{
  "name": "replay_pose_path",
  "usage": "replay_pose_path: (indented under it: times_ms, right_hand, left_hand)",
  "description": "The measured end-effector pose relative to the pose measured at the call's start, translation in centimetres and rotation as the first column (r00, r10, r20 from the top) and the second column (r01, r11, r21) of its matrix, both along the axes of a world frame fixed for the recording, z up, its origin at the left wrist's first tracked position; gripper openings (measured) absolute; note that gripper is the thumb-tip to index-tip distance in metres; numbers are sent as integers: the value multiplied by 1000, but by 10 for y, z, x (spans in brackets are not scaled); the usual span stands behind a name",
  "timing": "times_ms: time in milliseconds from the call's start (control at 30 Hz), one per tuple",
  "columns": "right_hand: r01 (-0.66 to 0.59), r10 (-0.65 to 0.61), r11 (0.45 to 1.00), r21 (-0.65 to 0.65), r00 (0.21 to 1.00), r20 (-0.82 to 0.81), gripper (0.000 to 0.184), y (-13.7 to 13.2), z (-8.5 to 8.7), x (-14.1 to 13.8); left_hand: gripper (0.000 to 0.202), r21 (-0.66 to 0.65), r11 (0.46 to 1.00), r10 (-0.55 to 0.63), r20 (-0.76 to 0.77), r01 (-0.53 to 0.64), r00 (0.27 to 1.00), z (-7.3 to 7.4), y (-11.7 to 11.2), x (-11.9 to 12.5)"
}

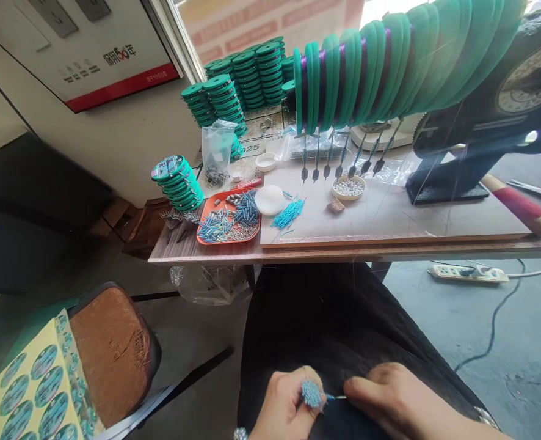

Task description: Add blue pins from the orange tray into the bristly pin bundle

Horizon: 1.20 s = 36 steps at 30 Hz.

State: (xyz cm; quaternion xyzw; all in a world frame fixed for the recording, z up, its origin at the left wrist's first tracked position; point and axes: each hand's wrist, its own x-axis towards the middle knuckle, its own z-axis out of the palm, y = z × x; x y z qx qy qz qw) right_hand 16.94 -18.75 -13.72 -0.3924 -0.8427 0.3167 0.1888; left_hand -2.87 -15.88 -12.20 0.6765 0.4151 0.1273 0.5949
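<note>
My left hand (286, 406) is closed low in the head view, over the dark cloth on my lap. It grips a tight bundle of thin blue pieces (311, 394), seen end-on. A single thin piece (337, 397), blue with a pale tip, sticks out sideways from the bundle toward my right hand (387, 394). That hand is closed, its thumb and fingertips pressed together close to the pale tip. Whatever the right fingers pinch is too small or hidden to make out.
On the table edge (298, 253) stand an orange tray (201, 238) of small parts, loose blue pieces (289, 212) and a round dish (348, 197) of metal bits. Green spools (362, 73) hang above. A stool (110, 348) with label sheets is at left.
</note>
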Motion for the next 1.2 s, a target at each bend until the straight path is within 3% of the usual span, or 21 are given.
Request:
replay_pose_path:
  times_ms: [267, 967, 1100, 1200]
  right_hand:
    - [-13, 9, 996, -89, 999, -49, 19, -5, -6, 0]
    - [3, -9, 994, -112, 999, -48, 22, -2, 0, -2]
    - [50, -81, 966, -252, 990, -115, 26, 0, 5, 0]
    - [136, -206, 932, -336, 962, -180, 30, 2, 7, 0]
  left_hand:
    - [33, -17, 1000, 6, -10, -6, 1000, -1, -1, 2]
    - [31, 3, 1000, 25, 10, -25, 1000, -3, -2, 4]
    - [37, -42, 988, 151, 85, -148, 985, -4, -2, 4]
    - [35, -248, 916, 370, 212, -316, 905, -2, -2, 8]
